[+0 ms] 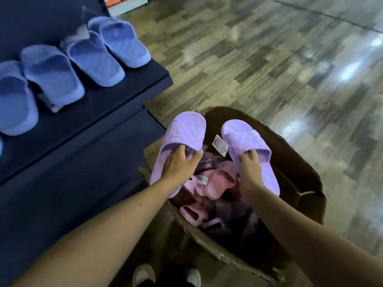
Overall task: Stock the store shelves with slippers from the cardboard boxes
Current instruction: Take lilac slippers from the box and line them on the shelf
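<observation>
Fingers [182,151] curl under straps, tips hidden: your left hand [176,165] and right hand [249,164] each grip a lilac slipper [182,129]. Box [300,175] contents blur.

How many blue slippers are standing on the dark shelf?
4 blue slippers, one row on the shelf: one at the picture's left edge, two in the middle, one at the right end. A blue sliver lower left may be a fifth.

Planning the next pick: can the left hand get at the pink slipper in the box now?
Probably not yet: the left hand grips a lilac slipper; the pink slipper itself lies uncovered.
</observation>
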`<act>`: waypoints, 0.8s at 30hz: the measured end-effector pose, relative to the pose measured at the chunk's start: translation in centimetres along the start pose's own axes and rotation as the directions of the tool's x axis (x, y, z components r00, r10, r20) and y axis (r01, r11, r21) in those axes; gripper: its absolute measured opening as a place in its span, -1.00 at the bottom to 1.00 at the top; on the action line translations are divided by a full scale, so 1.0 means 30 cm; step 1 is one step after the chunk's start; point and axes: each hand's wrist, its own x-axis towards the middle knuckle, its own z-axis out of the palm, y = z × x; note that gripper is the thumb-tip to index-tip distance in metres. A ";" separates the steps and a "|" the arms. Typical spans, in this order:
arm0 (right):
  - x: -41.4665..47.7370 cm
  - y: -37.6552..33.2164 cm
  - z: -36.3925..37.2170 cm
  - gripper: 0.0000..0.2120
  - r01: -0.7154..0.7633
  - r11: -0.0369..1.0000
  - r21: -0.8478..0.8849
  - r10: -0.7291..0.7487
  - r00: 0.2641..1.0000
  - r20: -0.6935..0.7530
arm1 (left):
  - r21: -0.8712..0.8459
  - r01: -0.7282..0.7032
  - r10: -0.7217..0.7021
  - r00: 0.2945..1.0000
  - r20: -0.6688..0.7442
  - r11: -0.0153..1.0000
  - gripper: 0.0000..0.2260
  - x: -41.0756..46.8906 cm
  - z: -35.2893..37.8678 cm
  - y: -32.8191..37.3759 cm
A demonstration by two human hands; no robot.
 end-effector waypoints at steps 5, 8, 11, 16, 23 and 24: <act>-0.215 -0.014 0.121 -0.51 0.111 0.993 -0.030 -0.100 0.963 0.251 | 0.318 0.015 0.064 0.970 -0.236 0.948 -0.36 -0.127 -0.110 -0.162; -0.336 -0.028 0.207 -0.47 0.273 0.930 -0.246 -0.186 0.927 0.325 | 0.313 -0.011 0.118 0.938 -0.326 0.950 -0.37 -0.206 -0.194 -0.268; -0.468 -0.057 0.309 -0.44 0.460 0.787 -0.411 -0.303 0.869 0.391 | 0.310 0.026 0.111 0.901 -0.418 0.950 -0.45 -0.275 -0.306 -0.383; -0.742 -0.036 0.500 -0.12 0.715 0.515 -0.473 -0.452 0.696 0.558 | 0.293 0.019 0.152 0.823 -0.547 0.956 -0.55 -0.457 -0.504 -0.625; -1.207 0.026 0.785 -0.34 0.857 0.413 -0.309 -0.454 0.488 0.746 | 0.219 0.080 0.086 0.749 -0.657 0.972 -0.48 -0.805 -0.811 -0.993; -1.273 0.025 0.831 -0.34 0.877 0.396 -0.272 -0.454 0.445 0.772 | 0.226 0.117 0.069 0.733 -0.676 0.967 -0.52 -0.856 -0.857 -1.055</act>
